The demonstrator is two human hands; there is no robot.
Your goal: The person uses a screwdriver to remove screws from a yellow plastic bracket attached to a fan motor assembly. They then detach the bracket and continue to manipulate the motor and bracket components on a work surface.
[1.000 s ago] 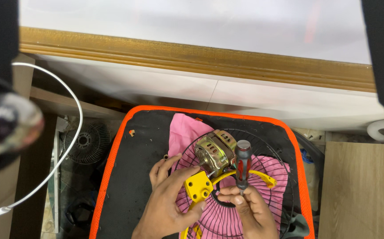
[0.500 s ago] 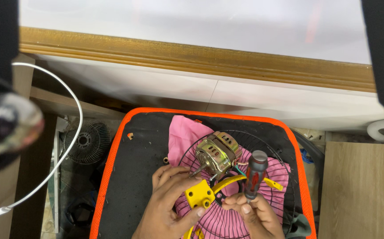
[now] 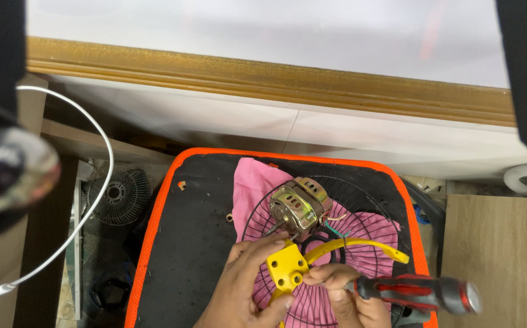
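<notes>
Gripping yellow bracket (image 3: 287,269), seemingly both hands.

Small repair workshop, fan servicing bench.

A bare fan motor (image 3: 300,206) is sitting on a wire fan guard (image 3: 360,243) over a pink cloth (image 3: 254,182), all lying on a black, orange-edged work mat (image 3: 196,243). A red-handled screwdriver (image 3: 418,293) is lying across it. Another fan grille (image 3: 117,194) and loose parts are lying on the floor beside it.
</notes>
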